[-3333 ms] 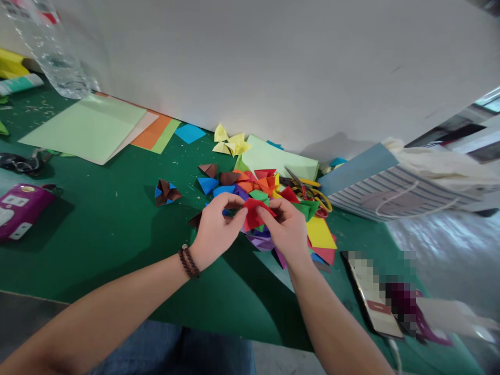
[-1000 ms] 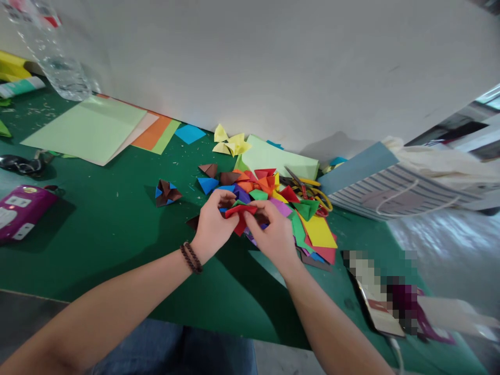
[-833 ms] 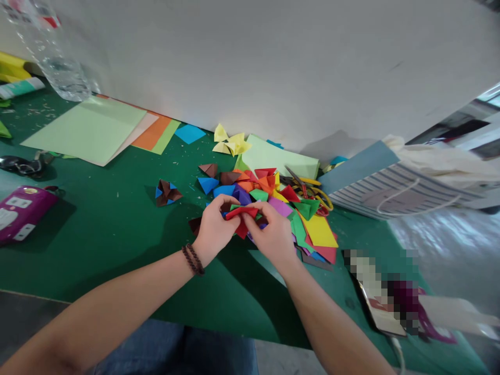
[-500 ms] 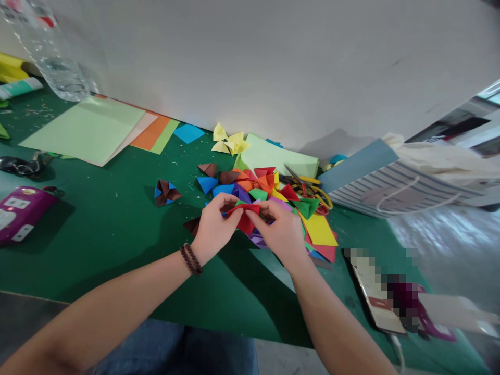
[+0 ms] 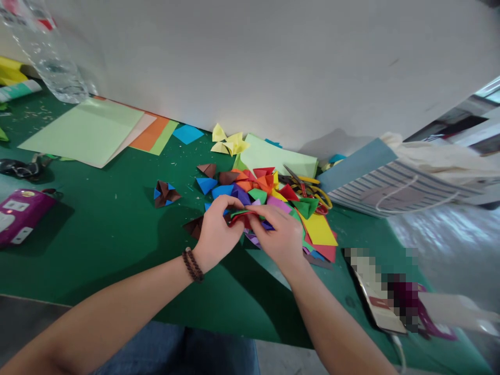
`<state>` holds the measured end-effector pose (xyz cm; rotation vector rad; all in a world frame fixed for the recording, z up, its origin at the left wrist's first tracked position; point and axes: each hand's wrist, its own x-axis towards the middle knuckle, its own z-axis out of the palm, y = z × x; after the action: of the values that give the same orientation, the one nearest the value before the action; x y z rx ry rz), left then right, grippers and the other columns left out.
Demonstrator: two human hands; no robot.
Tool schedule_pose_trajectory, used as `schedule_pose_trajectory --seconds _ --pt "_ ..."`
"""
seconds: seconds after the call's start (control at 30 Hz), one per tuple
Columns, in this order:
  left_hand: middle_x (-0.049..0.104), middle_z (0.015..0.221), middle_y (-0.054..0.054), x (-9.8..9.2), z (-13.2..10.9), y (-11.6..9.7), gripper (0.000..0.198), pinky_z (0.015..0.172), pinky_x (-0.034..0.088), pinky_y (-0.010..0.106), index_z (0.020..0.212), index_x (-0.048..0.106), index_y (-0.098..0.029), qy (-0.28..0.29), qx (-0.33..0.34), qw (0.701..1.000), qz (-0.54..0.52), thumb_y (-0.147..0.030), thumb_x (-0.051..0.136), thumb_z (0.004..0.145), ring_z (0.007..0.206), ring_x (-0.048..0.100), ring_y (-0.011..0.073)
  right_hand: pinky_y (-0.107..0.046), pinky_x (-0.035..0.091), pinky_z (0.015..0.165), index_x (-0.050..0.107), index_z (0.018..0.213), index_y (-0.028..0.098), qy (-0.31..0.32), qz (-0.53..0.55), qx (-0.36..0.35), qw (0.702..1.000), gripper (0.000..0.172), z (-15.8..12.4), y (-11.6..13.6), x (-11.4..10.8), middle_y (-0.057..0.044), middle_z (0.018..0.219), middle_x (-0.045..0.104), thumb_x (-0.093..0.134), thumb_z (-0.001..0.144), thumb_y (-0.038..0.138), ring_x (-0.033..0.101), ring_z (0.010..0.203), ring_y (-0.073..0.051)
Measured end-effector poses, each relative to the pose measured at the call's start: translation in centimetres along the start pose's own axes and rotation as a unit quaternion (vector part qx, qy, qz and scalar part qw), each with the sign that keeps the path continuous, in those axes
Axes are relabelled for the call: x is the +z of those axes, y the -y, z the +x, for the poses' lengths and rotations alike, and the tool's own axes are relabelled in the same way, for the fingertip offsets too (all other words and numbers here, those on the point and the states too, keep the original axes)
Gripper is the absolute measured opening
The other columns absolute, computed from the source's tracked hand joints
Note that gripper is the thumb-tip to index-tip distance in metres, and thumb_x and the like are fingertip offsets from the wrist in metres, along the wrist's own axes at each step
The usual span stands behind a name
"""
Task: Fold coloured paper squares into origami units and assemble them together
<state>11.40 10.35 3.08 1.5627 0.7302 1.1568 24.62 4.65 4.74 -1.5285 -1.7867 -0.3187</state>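
Note:
Between my two hands is a small red and green folded paper (image 5: 239, 214), partly covered by the fingers. My left hand (image 5: 220, 225), with a dark bead bracelet at the wrist, pinches its left end. My right hand (image 5: 282, 233) grips the right end, fingertips nearly meeting the left ones. Just behind the hands lies a pile of folded paper pieces (image 5: 255, 179) in many colours. A brown and blue folded piece (image 5: 166, 194) rests apart, left of the pile. Yellow folded pieces (image 5: 230, 143) sit at the wall.
Scissors (image 5: 299, 182) lie right of the pile, beside a striped paper bag (image 5: 383, 177). Paper sheets (image 5: 84, 130) and a bottle (image 5: 58, 67) stand or lie back left. A purple device (image 5: 27, 213) is far left, a phone (image 5: 375, 297) at right on the green table (image 5: 117, 245).
The held paper has tipped, so more green shows along its top and less red. My right fingers have shifted left over it, and my left hand has turned slightly.

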Motion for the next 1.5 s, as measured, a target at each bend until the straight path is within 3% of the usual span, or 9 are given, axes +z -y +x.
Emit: schedule_pose_trajectory --seconds 0.13,0.43,0.63,0.73,0.9,1.07,1.2,1.37,1.5 --pt "0.058 0.097 0.004 -0.2 -0.5 -0.6 0.026 0.077 0.051 0.028 0.082 0.050 -0.020 0.010 0.078 0.997 0.002 0.002 0.050 0.067 0.096 0.057 0.0167 -0.033 0.056 0.078 0.070 0.098 0.025 -0.026 0.016 -0.082 0.996 0.022 -0.3 -0.5 -0.1 -0.004 0.092 0.075 0.058 0.085 0.011 0.070 0.085 -0.018" --pt "0.059 0.093 0.004 -0.6 -0.6 -0.6 0.028 0.079 0.049 0.030 0.078 0.046 -0.022 0.025 0.137 0.989 0.042 0.003 0.053 0.067 0.093 0.058 0.0172 -0.039 0.059 0.071 0.065 0.086 0.028 -0.050 0.040 -0.076 0.995 0.013 -0.5 -0.4 -0.2 -0.004 0.085 0.075 0.059 0.081 0.017 0.071 0.081 -0.021" --pt "0.060 0.092 0.003 -0.8 -0.4 -0.7 0.029 0.079 0.050 0.029 0.079 0.048 -0.021 0.026 0.157 0.986 0.053 0.005 0.050 0.065 0.091 0.059 0.0166 -0.037 0.057 0.074 0.064 0.093 0.026 -0.054 0.082 -0.098 0.990 0.025 -0.4 -0.3 -0.3 -0.005 0.089 0.074 0.061 0.075 0.008 0.070 0.085 -0.021" --pt "0.061 0.090 0.003 -0.8 -0.2 -0.6 0.028 0.077 0.049 0.027 0.084 0.053 -0.020 0.028 0.119 0.989 0.083 0.003 0.050 0.068 0.087 0.059 0.0154 -0.033 0.056 0.071 0.066 0.090 0.025 -0.036 0.064 -0.034 0.997 0.018 -0.3 -0.1 -0.2 -0.003 0.083 0.074 0.061 0.078 0.011 0.070 0.079 -0.019" --pt "0.063 0.082 0.001 -0.7 0.5 -0.2 0.022 0.074 0.047 0.027 0.080 0.056 -0.018 0.063 -0.027 0.989 0.128 -0.001 0.051 0.068 0.079 0.059 0.0148 -0.028 0.052 0.060 0.068 0.087 0.023 0.108 0.072 0.136 0.982 0.011 0.0 -0.1 0.0 -0.001 0.080 0.073 0.058 0.082 0.025 0.067 0.068 -0.017" --pt "0.065 0.081 0.001 -0.9 0.8 0.0 0.019 0.066 0.045 0.027 0.080 0.056 -0.018 0.135 -0.114 0.976 0.130 -0.004 0.052 0.068 0.075 0.060 0.0163 -0.029 0.051 0.062 0.068 0.090 0.023 0.205 0.084 0.162 0.961 0.015 0.0 -0.6 -0.2 -0.002 0.085 0.074 0.057 0.081 0.026 0.067 0.068 -0.018" --pt "0.061 0.071 -0.001 -0.9 0.9 -0.1 0.010 0.059 0.040 0.025 0.071 0.054 -0.018 0.159 -0.125 0.970 0.134 -0.008 0.054 0.068 0.067 0.056 0.0148 -0.031 0.051 0.064 0.064 0.095 0.023 0.223 0.084 0.171 0.956 0.017 0.1 -0.7 -0.5 -0.002 0.090 0.073 0.057 0.079 0.025 0.068 0.073 -0.020" --pt "0.054 0.066 -0.004 -0.8 0.9 0.1 0.010 0.057 0.038 0.024 0.066 0.049 -0.018 0.106 -0.147 0.980 0.086 -0.009 0.053 0.069 0.063 0.051 0.0118 -0.029 0.050 0.061 0.059 0.102 0.023 0.203 0.120 0.216 0.947 0.023 0.3 -0.7 -0.7 -0.001 0.078 0.069 0.058 0.080 0.031 0.066 0.069 -0.018" --pt "0.055 0.069 -0.003 -0.7 0.9 0.4 0.009 0.061 0.040 0.024 0.068 0.049 -0.018 0.079 -0.148 0.984 0.063 -0.009 0.052 0.071 0.066 0.052 0.0116 -0.028 0.051 0.062 0.058 0.086 0.021 0.187 0.144 0.256 0.937 0.015 0.4 -0.7 -0.2 -0.001 0.075 0.068 0.058 0.080 0.034 0.065 0.068 -0.017"
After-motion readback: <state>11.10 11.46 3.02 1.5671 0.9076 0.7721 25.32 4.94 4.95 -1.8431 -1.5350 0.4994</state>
